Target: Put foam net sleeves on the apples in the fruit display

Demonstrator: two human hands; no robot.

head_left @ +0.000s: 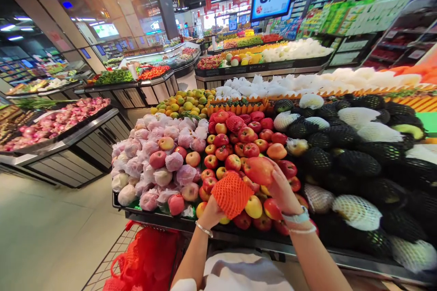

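Observation:
My left hand [212, 213] is closed around an orange-red foam net sleeve [232, 194]. The sleeve bulges, but I cannot tell whether a fruit is inside. Just to its right, my right hand [284, 191] grips a red apple [258, 170] by its right side, with the fingers wrapped behind it. Both hands are above a heap of loose red and yellow apples [233, 163]. A few fruits at the back of this heap wear red foam nets [235, 123].
Wrapped pink fruit [145, 145] lies left of the apples; dark netted melons [355, 166] lie right. Yellow-green fruit [187, 102] sits behind. A wire cart [111, 254] holding red netting [145, 254] stands at lower left. An onion stand [64, 125] is farther left.

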